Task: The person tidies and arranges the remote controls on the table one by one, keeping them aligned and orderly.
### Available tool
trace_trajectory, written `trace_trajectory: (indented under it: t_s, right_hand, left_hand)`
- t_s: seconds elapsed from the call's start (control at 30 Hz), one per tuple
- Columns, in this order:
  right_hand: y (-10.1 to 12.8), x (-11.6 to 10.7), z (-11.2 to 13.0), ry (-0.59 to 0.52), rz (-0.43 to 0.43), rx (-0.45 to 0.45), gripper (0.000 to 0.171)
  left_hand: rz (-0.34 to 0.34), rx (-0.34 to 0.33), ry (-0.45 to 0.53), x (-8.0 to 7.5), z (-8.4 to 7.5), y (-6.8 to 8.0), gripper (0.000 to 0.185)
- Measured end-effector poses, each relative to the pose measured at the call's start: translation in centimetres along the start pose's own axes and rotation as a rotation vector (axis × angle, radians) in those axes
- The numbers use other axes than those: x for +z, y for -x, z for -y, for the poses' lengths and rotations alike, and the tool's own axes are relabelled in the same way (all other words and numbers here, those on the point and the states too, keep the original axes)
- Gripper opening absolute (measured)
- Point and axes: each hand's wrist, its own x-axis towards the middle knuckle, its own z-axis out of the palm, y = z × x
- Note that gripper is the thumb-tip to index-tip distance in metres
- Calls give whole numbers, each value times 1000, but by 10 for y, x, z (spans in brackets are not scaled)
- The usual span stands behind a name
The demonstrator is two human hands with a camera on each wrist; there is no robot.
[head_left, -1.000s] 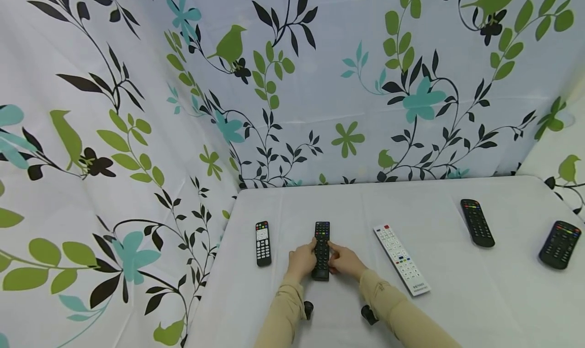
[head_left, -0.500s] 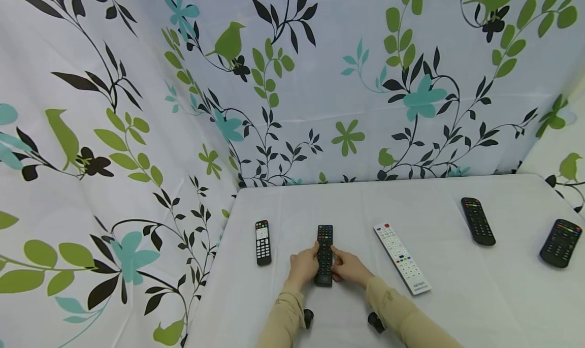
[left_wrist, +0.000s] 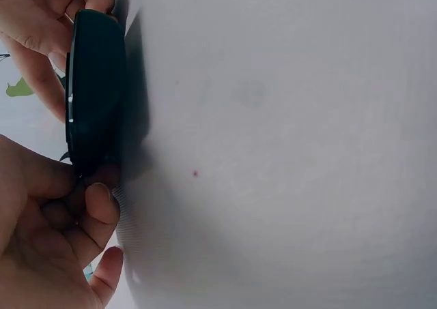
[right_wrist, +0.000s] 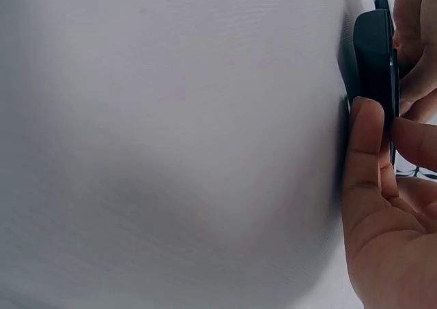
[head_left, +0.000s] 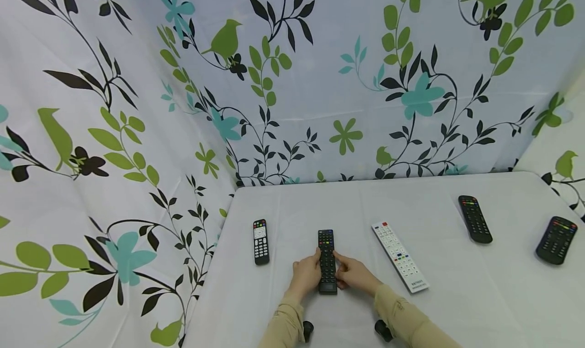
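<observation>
Both hands hold a long black remote control (head_left: 327, 274) by its two long sides, its button face up and its length pointing away from the person. The left hand (head_left: 305, 276) pinches the left edge between thumb and fingers. On the opposite edge, the right hand (head_left: 357, 274) grips with the thumb on top and fingertips low at the side. In the left wrist view the near end of the remote (left_wrist: 99, 91) sits close over the white cloth and casts a shadow. The right wrist view shows right fingertips (right_wrist: 369, 121) at the remote's lower edge.
A small black remote (head_left: 261, 242) lies to the left. To the right lie a white remote (head_left: 400, 257), set at a slant, and two black remotes (head_left: 475, 219), the other (head_left: 556, 240) near the right edge. A patterned curtain (head_left: 292, 84) hangs behind the white-covered table (head_left: 274, 206).
Held in both hands, the black remote has slid toward the person and slightly to the right. The other remotes stay in place; the head view has shifted a little.
</observation>
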Motion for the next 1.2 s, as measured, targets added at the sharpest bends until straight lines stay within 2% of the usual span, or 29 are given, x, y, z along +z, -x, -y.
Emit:
trace_trajectory:
  t_s: [0.57,0.9,1.2]
  right_hand:
    - [5,4,-7,-9,-39,5,63]
    - [4,0,-6,-16,-17,-6,62]
    - [2,0,-9,-16,-5,-24,62]
  left_hand:
    - [-4,6,27,6,0,2,38]
    - [-7,5,60,6,2,-2,39]
    - [-11,44,45,3,7,-3,39]
